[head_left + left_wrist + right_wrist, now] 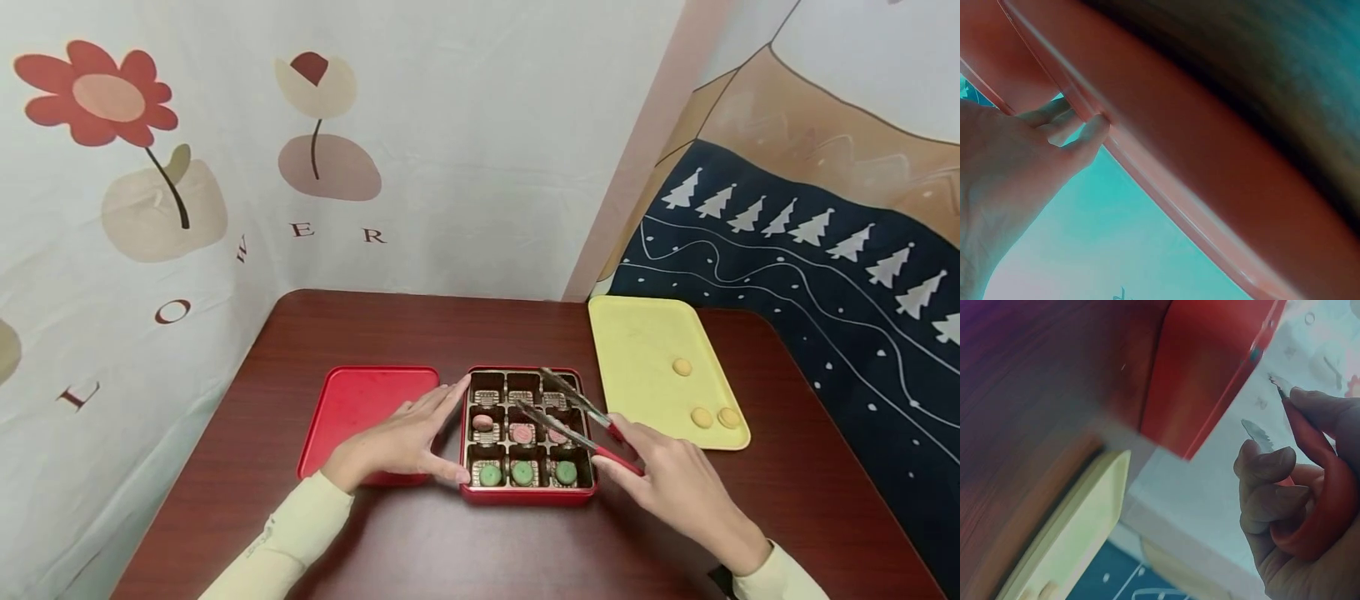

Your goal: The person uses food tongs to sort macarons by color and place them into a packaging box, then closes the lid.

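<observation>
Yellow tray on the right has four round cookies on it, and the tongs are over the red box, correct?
Not quite: the head view shows three round cookies on the yellow tray, not four. The tongs are over the red box, as you said.

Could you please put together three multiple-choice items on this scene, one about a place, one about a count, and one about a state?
1. Where does the red lid lie?
A. left of the red box
B. on the yellow tray
C. behind the box

2. How many yellow sweets are on the tray?
A. one
B. three
C. five

3. What does the right hand hold?
A. nothing
B. a green sweet
C. the tongs

Answers: 1 A, the lid lies beside the box under the left hand; 2 B, three round pieces show on the tray; 3 C, the fingers curl round the red grip, tips over the box.
</observation>
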